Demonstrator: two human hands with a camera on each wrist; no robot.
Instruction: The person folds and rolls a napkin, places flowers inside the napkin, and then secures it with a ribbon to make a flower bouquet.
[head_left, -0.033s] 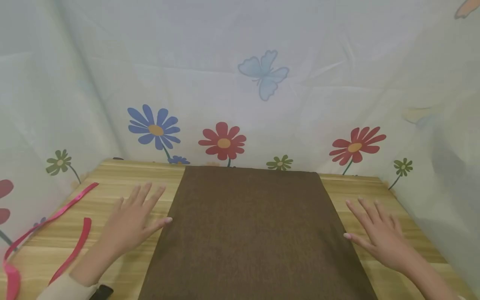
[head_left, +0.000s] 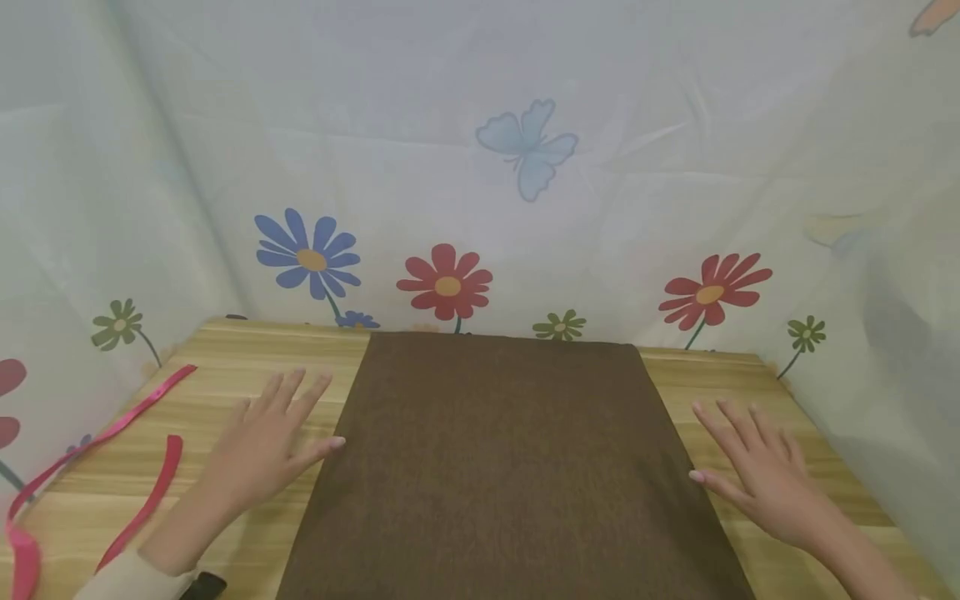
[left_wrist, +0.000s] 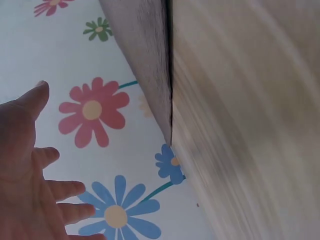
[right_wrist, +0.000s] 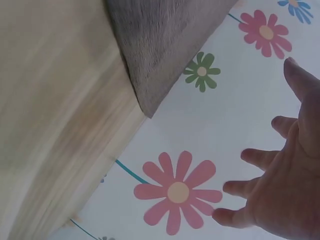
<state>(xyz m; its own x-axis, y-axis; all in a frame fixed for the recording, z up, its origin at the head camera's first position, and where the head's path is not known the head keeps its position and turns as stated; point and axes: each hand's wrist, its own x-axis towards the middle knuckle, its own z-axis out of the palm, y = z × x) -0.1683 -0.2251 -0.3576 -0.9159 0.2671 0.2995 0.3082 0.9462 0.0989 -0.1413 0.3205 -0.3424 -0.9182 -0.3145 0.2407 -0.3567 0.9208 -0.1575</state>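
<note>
A brown mat [head_left: 502, 467] runs down the middle of the wooden table [head_left: 840, 467]. To its left, my left hand [head_left: 255, 454] hovers palm down with fingers spread, its thumb tip overlapping the mat's left edge in the head view. On the other side, my right hand [head_left: 772, 483] is held out the same way, thumb toward the mat's right edge. Both wrist views show the left palm [left_wrist: 25, 200] and right palm [right_wrist: 285, 195] raised off the wood with nothing in them. A short red ribbon strip [head_left: 153, 500] lies left of my left forearm.
A longer pink ribbon [head_left: 112, 429] trails along the table's left edge and widens near the front corner. White cloth [head_left: 420, 150] printed with flowers and butterflies hangs behind the table and along both sides. A dark strap [head_left: 202, 585] sits at my left wrist.
</note>
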